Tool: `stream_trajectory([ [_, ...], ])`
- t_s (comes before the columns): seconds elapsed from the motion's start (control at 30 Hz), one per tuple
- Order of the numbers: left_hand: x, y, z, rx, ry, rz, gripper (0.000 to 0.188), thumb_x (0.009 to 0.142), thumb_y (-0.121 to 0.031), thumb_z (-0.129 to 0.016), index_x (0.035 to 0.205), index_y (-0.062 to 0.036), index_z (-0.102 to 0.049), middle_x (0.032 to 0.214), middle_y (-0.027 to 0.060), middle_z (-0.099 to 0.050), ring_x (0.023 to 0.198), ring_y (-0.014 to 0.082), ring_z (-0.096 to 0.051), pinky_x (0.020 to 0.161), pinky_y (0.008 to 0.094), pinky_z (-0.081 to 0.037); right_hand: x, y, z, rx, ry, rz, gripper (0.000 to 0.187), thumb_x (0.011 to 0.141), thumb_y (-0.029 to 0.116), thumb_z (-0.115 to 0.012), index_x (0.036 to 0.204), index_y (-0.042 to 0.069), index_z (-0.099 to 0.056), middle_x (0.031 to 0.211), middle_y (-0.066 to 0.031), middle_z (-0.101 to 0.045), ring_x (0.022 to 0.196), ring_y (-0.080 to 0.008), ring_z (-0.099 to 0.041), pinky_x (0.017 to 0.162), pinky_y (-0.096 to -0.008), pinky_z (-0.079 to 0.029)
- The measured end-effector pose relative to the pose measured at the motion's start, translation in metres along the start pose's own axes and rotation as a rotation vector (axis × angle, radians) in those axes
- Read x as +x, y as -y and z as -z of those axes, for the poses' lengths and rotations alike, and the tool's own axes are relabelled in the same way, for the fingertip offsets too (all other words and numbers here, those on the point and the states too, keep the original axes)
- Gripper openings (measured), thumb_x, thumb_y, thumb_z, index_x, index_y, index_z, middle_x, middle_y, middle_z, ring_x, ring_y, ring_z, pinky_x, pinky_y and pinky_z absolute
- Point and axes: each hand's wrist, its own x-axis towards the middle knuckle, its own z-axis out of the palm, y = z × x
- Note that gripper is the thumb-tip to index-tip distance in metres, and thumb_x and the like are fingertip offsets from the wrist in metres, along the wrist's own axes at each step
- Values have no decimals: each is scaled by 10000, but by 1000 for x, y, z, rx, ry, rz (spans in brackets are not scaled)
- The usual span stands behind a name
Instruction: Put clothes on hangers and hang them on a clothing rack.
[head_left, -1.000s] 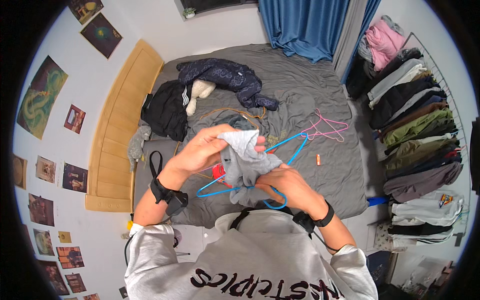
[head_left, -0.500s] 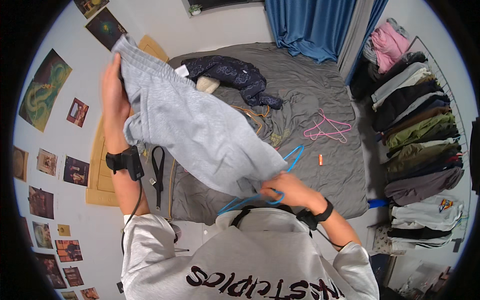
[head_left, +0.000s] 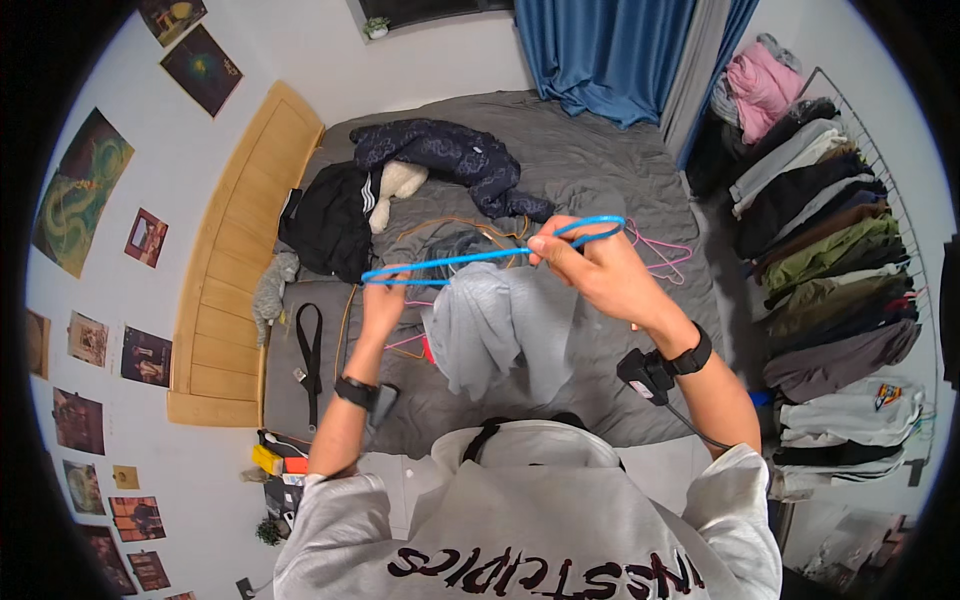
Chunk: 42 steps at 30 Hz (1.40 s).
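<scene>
A blue clothes hanger [head_left: 455, 262] stretches level between my hands over the bed. My right hand [head_left: 605, 270] is closed on it near its hook, thumb and fingers pinching the frame. At the hanger's other end, my left hand [head_left: 385, 300] is closed round the corner, its fingers partly behind the frame. Light grey sweatpants [head_left: 490, 330] hang in folds below the hanger, between my two hands. Motion slightly blurs the cloth's right edge, and how it passes over the hanger is partly hidden.
On the grey-sheeted bed [head_left: 640, 370] lie a dark patterned garment [head_left: 440, 150], a black jacket [head_left: 335, 215], a black belt [head_left: 310, 345], a grey plush toy [head_left: 272, 295] and pink hangers [head_left: 665, 252]. A loaded clothes rack [head_left: 835, 250] stands right; a wooden headboard [head_left: 225, 300] is left.
The sweatpants have swung down from a raised, stretched position and now hang under the hanger. My left hand has moved from their waistband to the hanger's end; my right hand has risen, lifting the hanger.
</scene>
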Motion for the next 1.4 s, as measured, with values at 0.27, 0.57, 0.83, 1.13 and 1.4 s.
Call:
stream_trajectory([
  [0.27, -62, -146, -73, 70, 71, -362, 226, 1006, -171, -701, 929, 40, -673, 854, 100, -660, 792, 123, -622, 704, 311, -491, 16, 22, -1, -38, -55, -73, 311, 1038, 233, -635, 858, -8, -716, 579, -48, -557, 545, -124, -535, 548, -331, -424],
  [0.57, -14, -195, -87, -370, 108, -143, 350, 1064, -235, -669, 806, -8, -601, 687, -109, -397, 647, 11, -305, 543, 260, -224, 3, 4, 58, -210, -71, -232, 307, 1073, 287, -624, 897, 46, -697, 613, 54, -482, 567, -46, -436, 527, -253, -335],
  [0.83, -25, -269, -97, -243, 311, -601, 326, 1038, -234, -699, 823, 7, -660, 706, -98, -451, 663, 19, -356, 559, 243, -279, -20, -13, 84, -49, -132, -296, 310, 1063, 292, -639, 905, 32, -699, 647, 80, -466, 587, -36, -389, 550, -244, -293],
  [1.13, -35, -317, -89, -280, 507, -442, 228, 1030, -192, -709, 1050, 21, -788, 744, -77, -610, 679, 15, -482, 564, 244, -358, -26, -51, 63, 321, -177, -209, 338, 1060, 334, -624, 879, 58, -695, 615, 75, -458, 552, -40, -359, 523, -254, -264],
  [1.4, -15, -287, -76, -206, 326, -278, 258, 1030, -199, -721, 879, 10, -707, 741, -110, -496, 702, 4, -400, 592, 228, -311, -23, -77, 29, 489, -197, -237, 311, 1054, 308, -623, 860, 71, -678, 605, 74, -464, 542, -26, -347, 514, -238, -245],
])
